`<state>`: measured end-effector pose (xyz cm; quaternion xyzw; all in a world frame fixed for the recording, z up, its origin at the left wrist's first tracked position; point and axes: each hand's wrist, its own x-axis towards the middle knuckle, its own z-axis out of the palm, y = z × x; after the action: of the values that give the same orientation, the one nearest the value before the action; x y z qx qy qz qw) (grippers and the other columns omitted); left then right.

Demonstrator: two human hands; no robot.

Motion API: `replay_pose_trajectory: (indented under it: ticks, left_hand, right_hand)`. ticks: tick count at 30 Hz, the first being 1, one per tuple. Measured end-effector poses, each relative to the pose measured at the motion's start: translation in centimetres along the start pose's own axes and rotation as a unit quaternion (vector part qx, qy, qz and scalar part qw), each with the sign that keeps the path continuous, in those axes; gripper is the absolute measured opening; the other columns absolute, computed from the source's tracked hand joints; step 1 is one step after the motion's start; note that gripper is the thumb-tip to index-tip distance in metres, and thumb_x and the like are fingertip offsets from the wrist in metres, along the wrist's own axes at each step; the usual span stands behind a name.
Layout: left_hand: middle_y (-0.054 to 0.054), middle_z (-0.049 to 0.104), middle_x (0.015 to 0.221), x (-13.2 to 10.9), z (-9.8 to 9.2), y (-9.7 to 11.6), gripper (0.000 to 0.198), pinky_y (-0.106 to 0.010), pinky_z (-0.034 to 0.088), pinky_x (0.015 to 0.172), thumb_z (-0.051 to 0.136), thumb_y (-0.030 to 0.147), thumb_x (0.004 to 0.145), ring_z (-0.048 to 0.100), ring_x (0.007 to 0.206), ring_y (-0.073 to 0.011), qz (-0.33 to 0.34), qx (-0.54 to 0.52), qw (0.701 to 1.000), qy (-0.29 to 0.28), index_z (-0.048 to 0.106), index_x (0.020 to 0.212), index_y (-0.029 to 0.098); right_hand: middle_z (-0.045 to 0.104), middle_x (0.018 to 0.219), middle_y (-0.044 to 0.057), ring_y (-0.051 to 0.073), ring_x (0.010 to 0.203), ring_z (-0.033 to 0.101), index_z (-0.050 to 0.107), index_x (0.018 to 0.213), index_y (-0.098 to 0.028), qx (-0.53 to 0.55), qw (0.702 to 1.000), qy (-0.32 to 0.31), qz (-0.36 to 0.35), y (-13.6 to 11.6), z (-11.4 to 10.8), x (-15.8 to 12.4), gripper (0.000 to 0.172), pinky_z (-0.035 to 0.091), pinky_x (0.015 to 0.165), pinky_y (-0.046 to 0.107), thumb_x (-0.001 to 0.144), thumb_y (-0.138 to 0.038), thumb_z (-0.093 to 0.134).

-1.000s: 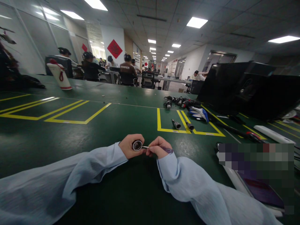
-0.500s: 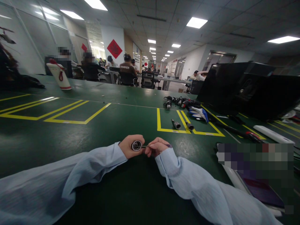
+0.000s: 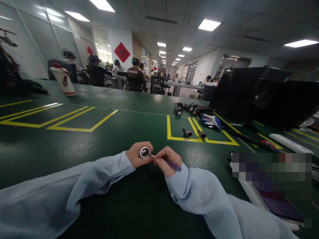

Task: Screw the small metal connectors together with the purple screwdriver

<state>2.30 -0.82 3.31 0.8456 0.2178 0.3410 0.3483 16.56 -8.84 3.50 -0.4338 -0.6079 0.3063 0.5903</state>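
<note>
My left hand (image 3: 138, 155) is wrapped round a hollow metal cylindrical part (image 3: 144, 152), its round open end turned up toward me. Dark and light pieces show inside that end, too small to make out. In my right hand (image 3: 168, 162) is a screwdriver (image 3: 174, 165) with a translucent purple handle, pinched near its thin shaft. The shaft points left, and its tip reaches the rim of the metal part; whether it touches anything inside I cannot tell. Both hands are just above the green table (image 3: 139, 202), close together.
Beyond my hands, two metal conical parts (image 3: 187, 132) lie by the yellow tape. Behind them are a blue-and-white glove (image 3: 211, 121) and a cluster of dark tools (image 3: 190, 108). Black monitors (image 3: 239, 93) and a phone (image 3: 279, 200) are at right. A paper cup (image 3: 64, 81) stands far left.
My right hand has turned, so the screwdriver's purple handle now shows more and its shaft slants up to the left. My left hand has tilted the metal part's opening slightly more toward me.
</note>
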Motion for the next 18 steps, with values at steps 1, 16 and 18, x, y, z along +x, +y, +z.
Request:
replay_pose_trajectory:
  ticks: [1,16,18]
  left_hand:
    - [0.003,0.044,0.059,-0.01,-0.06,0.10,0.021,-0.020,0.033,0.049,0.058,0.030,0.065,0.041,0.053,-0.0078,-0.004,0.002,1.000,0.003,0.046,0.063,0.014]
    - [0.003,0.045,0.060,0.20,-0.72,0.43,0.022,-0.022,0.034,0.052,0.058,0.033,0.067,0.043,0.055,-0.0088,-0.050,0.004,0.997,0.051,0.047,0.065,0.014]
    - [0.003,0.045,0.060,0.20,-0.75,0.43,0.023,-0.022,0.034,0.052,0.057,0.034,0.068,0.043,0.055,-0.0090,-0.055,0.007,0.997,0.051,0.047,0.066,0.013]
  right_hand:
    - [0.057,0.052,-0.002,0.010,0.045,0.050,0.049,0.062,-0.018,-0.005,1.000,0.001,-0.007,-0.10,-0.04,0.00,0.005,0.039,0.045,0.021,0.065,-0.015,0.049]
    - [0.054,0.055,-0.002,0.012,0.051,0.050,0.049,0.063,-0.020,-0.011,0.998,0.025,-0.057,-0.27,-0.63,-0.07,0.005,0.039,0.052,0.025,0.066,-0.016,0.048]
    - [0.053,0.055,-0.002,0.012,0.050,0.049,0.049,0.066,-0.020,-0.001,0.998,0.034,-0.046,-0.25,-0.52,-0.12,0.003,0.038,0.051,0.025,0.067,-0.017,0.048]
